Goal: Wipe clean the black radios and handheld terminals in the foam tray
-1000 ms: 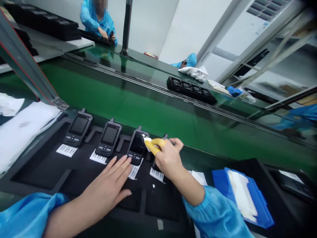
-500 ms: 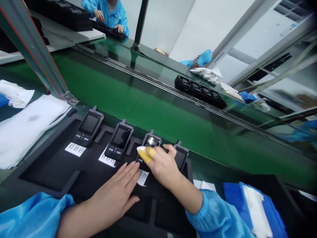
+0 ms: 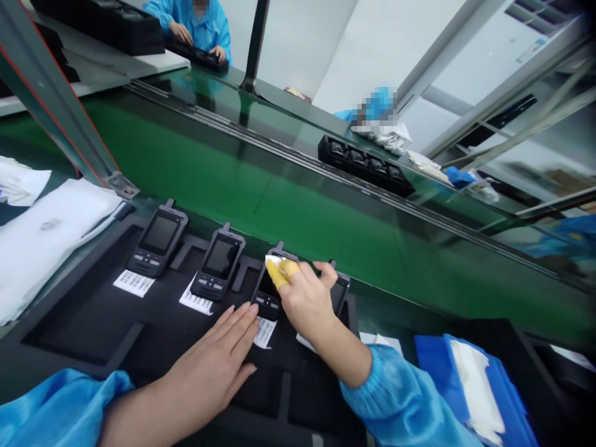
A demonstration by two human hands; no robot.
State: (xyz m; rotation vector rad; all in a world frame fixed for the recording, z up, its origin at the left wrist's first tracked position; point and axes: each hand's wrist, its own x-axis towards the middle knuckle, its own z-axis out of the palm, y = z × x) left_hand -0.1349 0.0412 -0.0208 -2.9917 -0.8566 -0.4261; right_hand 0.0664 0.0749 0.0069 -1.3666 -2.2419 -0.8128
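A black foam tray (image 3: 84,329) in front of me holds a row of black handheld radios, each with a white barcode label below it. My right hand (image 3: 305,301), a yellow cot on its forefinger, pinches a small white wipe (image 3: 271,261) against the screen of the third radio (image 3: 269,297). My left hand (image 3: 216,366) lies flat on the tray with fingers stretched out, fingertips at the bottom of that radio beside its label (image 3: 264,332). The first radio (image 3: 158,239) and second radio (image 3: 218,264) lie to the left. A fourth radio (image 3: 339,290) is partly hidden behind my right hand.
A green conveyor belt (image 3: 302,211) runs behind the tray, carrying another black tray of devices (image 3: 367,166). White sheets (image 3: 41,242) lie at left, a blue tray with white wipes (image 3: 470,385) at right. A slanted metal post (image 3: 60,118) stands left. People in blue coats work across the belt.
My right hand has rubbed the wipe down and back up over the third radio's screen. My left hand stays flat at the radio's base. The view shifted slightly.
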